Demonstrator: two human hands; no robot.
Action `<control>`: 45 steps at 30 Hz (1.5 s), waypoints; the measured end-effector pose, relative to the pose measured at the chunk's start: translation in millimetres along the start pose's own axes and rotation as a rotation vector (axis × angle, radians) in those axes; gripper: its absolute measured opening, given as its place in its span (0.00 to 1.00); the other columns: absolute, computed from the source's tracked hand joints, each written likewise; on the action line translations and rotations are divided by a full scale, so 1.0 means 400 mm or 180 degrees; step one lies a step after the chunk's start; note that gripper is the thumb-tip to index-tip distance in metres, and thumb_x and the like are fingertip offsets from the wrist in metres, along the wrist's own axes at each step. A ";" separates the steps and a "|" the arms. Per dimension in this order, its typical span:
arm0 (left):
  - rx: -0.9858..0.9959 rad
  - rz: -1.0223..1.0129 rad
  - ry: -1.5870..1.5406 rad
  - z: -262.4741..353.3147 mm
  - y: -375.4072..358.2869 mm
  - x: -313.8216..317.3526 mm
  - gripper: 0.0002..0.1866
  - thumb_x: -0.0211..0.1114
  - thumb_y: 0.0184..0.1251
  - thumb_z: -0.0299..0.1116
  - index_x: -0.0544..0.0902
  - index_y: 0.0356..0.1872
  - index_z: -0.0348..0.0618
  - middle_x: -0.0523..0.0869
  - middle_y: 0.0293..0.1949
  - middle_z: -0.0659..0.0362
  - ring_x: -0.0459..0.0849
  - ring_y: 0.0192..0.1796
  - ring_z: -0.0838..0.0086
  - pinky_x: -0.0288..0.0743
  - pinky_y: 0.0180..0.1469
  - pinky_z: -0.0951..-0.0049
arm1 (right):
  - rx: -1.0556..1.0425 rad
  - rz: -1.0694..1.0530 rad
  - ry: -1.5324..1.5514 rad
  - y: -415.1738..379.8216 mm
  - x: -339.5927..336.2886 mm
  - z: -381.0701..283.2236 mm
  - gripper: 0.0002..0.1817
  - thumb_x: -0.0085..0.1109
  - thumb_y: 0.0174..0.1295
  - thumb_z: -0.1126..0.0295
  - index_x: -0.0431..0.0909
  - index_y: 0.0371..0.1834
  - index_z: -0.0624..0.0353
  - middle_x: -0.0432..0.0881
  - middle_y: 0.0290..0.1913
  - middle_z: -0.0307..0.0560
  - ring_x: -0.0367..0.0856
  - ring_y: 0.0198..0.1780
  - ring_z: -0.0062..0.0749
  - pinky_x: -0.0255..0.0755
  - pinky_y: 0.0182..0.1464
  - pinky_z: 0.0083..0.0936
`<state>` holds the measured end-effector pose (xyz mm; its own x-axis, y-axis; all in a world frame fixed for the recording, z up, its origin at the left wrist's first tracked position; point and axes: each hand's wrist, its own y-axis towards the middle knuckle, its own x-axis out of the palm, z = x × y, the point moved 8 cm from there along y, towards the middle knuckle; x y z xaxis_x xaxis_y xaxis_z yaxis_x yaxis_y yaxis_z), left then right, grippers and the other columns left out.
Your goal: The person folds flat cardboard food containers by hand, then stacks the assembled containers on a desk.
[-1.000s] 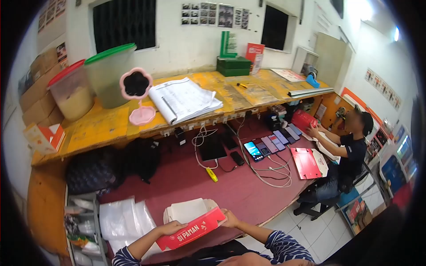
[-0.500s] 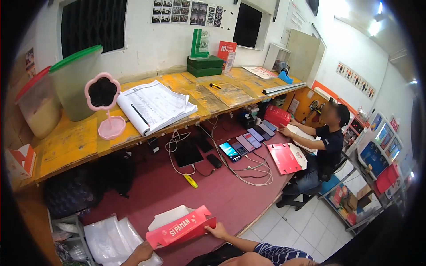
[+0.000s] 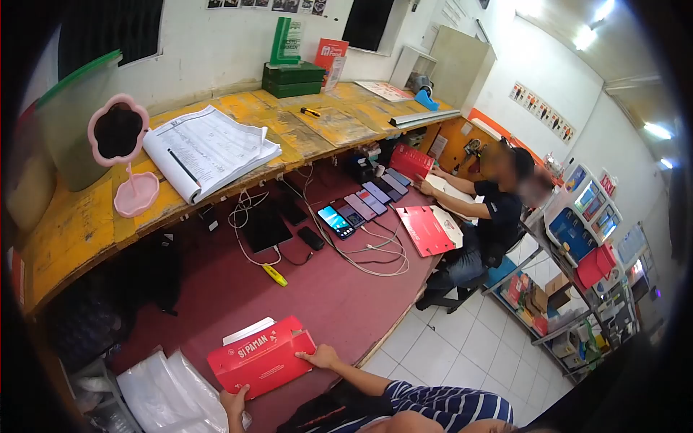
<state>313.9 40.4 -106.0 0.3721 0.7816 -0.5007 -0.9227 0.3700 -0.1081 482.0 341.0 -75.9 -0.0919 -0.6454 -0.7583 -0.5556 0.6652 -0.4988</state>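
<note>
A red cardboard box point(image 3: 261, 361) with white "SI PAMAN" lettering is held low over the maroon tabletop point(image 3: 339, 303). My left hand point(image 3: 234, 405) grips its lower left corner, thumb on the front panel. At the right end, my right hand point(image 3: 320, 356) pinches the box edge with fingers closed. A white inner flap point(image 3: 248, 330) sticks up behind the box's top edge. Clear plastic bags point(image 3: 170, 393) lie just left of my left hand.
Several phones point(image 3: 337, 221), cables, a tablet point(image 3: 266, 232) and a yellow highlighter point(image 3: 274, 275) lie beyond the box. A wooden shelf point(image 3: 238, 169) bears papers point(image 3: 213, 155) and a pink mirror point(image 3: 135, 195). Seated at right, a co-worker point(image 3: 498, 202) handles a pale sheet beside a red box point(image 3: 429, 231).
The camera view has swung right. The box's white flap stood wide and upright before; now it shows only as a narrow strip, and the red front looks broader. Both hands still hold the box.
</note>
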 end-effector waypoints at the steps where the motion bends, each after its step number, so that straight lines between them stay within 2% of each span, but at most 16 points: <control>1: -0.0355 0.0032 -0.0486 -0.018 0.010 0.004 0.37 0.70 0.39 0.48 0.69 0.50 0.35 0.79 0.39 0.52 0.77 0.41 0.55 0.68 0.44 0.63 | 0.0064 -0.0181 0.0060 0.001 0.001 0.000 0.46 0.44 0.36 0.24 0.79 0.22 0.66 0.79 0.26 0.60 0.80 0.34 0.48 0.72 0.36 0.38; 2: -0.0309 0.0016 -0.0490 -0.006 0.012 0.020 0.37 0.70 0.39 0.48 0.69 0.50 0.35 0.79 0.39 0.52 0.77 0.41 0.55 0.68 0.44 0.63 | 0.0124 -0.0349 0.0112 0.003 -0.002 0.000 0.48 0.43 0.34 0.23 0.79 0.22 0.67 0.79 0.29 0.61 0.80 0.37 0.48 0.72 0.39 0.38; 4: -0.0319 0.1743 0.1311 0.193 -0.031 -0.071 0.46 0.69 0.38 0.53 0.59 0.57 0.37 0.72 0.49 0.50 0.70 0.51 0.56 0.61 0.51 0.58 | 0.0128 -0.0315 0.0118 0.013 0.021 0.012 0.48 0.44 0.34 0.23 0.79 0.24 0.67 0.79 0.29 0.60 0.79 0.37 0.48 0.72 0.39 0.38; 7: -0.0782 0.1953 0.1676 0.238 -0.005 -0.025 0.48 0.67 0.37 0.59 0.61 0.56 0.37 0.69 0.53 0.50 0.66 0.55 0.58 0.55 0.54 0.54 | 0.0168 -0.0330 0.0110 0.014 0.025 0.004 0.48 0.44 0.33 0.23 0.79 0.25 0.67 0.80 0.31 0.59 0.79 0.38 0.48 0.72 0.40 0.38; 13: -0.1297 0.1717 0.1902 0.189 0.007 0.006 0.48 0.66 0.36 0.60 0.61 0.56 0.39 0.71 0.51 0.50 0.69 0.53 0.56 0.60 0.52 0.56 | 0.0025 -0.0155 -0.0038 0.003 -0.020 -0.035 0.48 0.45 0.33 0.23 0.79 0.23 0.67 0.79 0.26 0.60 0.80 0.34 0.48 0.73 0.36 0.38; 18: -0.0295 0.1884 0.0822 0.204 -0.013 -0.040 0.42 0.70 0.40 0.50 0.62 0.55 0.37 0.73 0.49 0.48 0.73 0.48 0.54 0.66 0.50 0.61 | 0.0101 -0.0371 -0.0178 -0.073 -0.082 -0.055 0.46 0.49 0.35 0.26 0.78 0.34 0.66 0.78 0.36 0.59 0.78 0.41 0.45 0.70 0.44 0.39; 21: 0.0179 0.1876 0.0391 0.292 -0.010 -0.110 0.41 0.72 0.40 0.45 0.64 0.54 0.34 0.73 0.48 0.44 0.74 0.48 0.54 0.67 0.51 0.63 | -0.1043 0.0559 -0.0020 -0.094 -0.149 -0.098 0.48 0.55 0.36 0.31 0.70 0.49 0.65 0.69 0.52 0.61 0.68 0.55 0.46 0.60 0.55 0.41; 23: 0.0589 0.1691 0.0108 0.363 0.024 -0.144 0.45 0.75 0.35 0.44 0.63 0.53 0.28 0.71 0.50 0.39 0.71 0.53 0.52 0.65 0.55 0.63 | -0.2908 0.1210 0.0732 -0.153 -0.219 -0.167 0.52 0.60 0.35 0.35 0.59 0.59 0.62 0.58 0.61 0.59 0.56 0.62 0.48 0.49 0.61 0.43; 25: 0.0156 0.1553 0.0109 0.271 0.096 -0.144 0.43 0.74 0.36 0.49 0.66 0.52 0.30 0.72 0.49 0.40 0.71 0.52 0.53 0.66 0.54 0.64 | -0.3529 0.0898 0.0684 -0.152 -0.251 -0.218 0.53 0.62 0.34 0.37 0.57 0.60 0.62 0.56 0.61 0.60 0.55 0.62 0.50 0.49 0.61 0.44; 27: 0.0004 0.0986 -0.0612 0.239 0.149 -0.123 0.29 0.67 0.50 0.38 0.68 0.50 0.35 0.77 0.44 0.48 0.77 0.44 0.60 0.69 0.48 0.67 | -0.4157 0.0567 0.0661 -0.154 -0.254 -0.254 0.54 0.64 0.33 0.38 0.54 0.61 0.62 0.55 0.62 0.60 0.54 0.62 0.52 0.48 0.61 0.45; 29: -0.0059 0.0982 -0.0876 0.267 0.159 -0.123 0.26 0.66 0.52 0.37 0.69 0.49 0.34 0.78 0.43 0.49 0.77 0.43 0.63 0.70 0.47 0.69 | -0.4573 0.0392 0.0437 -0.139 -0.236 -0.271 0.44 0.64 0.37 0.42 0.64 0.56 0.58 0.63 0.58 0.56 0.61 0.58 0.48 0.48 0.60 0.47; 34: -0.0268 0.0783 -0.1235 0.258 0.183 -0.124 0.23 0.64 0.54 0.34 0.70 0.49 0.34 0.79 0.41 0.54 0.78 0.39 0.67 0.71 0.44 0.73 | -0.4135 -0.0002 0.0286 -0.077 -0.199 -0.277 0.26 0.62 0.45 0.47 0.76 0.42 0.52 0.76 0.46 0.47 0.70 0.51 0.44 0.51 0.58 0.45; 37: -0.0266 -0.0191 -0.1678 0.245 0.180 -0.124 0.27 0.65 0.53 0.42 0.70 0.49 0.34 0.77 0.44 0.53 0.75 0.46 0.68 0.68 0.49 0.71 | -0.3653 0.0228 0.0444 -0.050 -0.188 -0.226 0.22 0.61 0.47 0.49 0.77 0.38 0.53 0.79 0.39 0.46 0.74 0.45 0.41 0.56 0.55 0.41; 40: 0.1672 -0.0700 -0.0385 0.385 0.137 -0.142 0.45 0.57 0.39 0.70 0.71 0.50 0.38 0.68 0.53 0.46 0.60 0.60 0.57 0.52 0.60 0.58 | -0.3094 0.0307 0.1124 0.005 -0.171 -0.168 0.21 0.61 0.48 0.51 0.77 0.38 0.56 0.80 0.35 0.48 0.78 0.38 0.38 0.65 0.48 0.35; 44: 0.2692 -0.0493 0.0995 0.428 0.168 -0.105 0.47 0.60 0.28 0.72 0.74 0.47 0.42 0.73 0.51 0.50 0.64 0.58 0.52 0.52 0.60 0.51 | -0.2190 -0.0144 0.1754 0.030 -0.132 -0.123 0.19 0.61 0.49 0.56 0.77 0.37 0.60 0.81 0.33 0.48 0.80 0.34 0.30 0.72 0.38 0.27; 45: 0.2344 -0.0925 0.0925 0.381 0.195 -0.072 0.45 0.63 0.27 0.70 0.75 0.44 0.43 0.75 0.49 0.52 0.66 0.56 0.53 0.53 0.59 0.52 | -0.1902 -0.0362 0.1747 0.049 -0.099 -0.100 0.19 0.62 0.49 0.56 0.77 0.37 0.60 0.81 0.33 0.47 0.80 0.34 0.28 0.72 0.39 0.27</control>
<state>246.4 123.3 30.9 0.4509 0.4817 -0.7514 -0.4552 0.8483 0.2705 441.7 364.8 -39.0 -0.3137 -0.8919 -0.3258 -0.9183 0.3722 -0.1349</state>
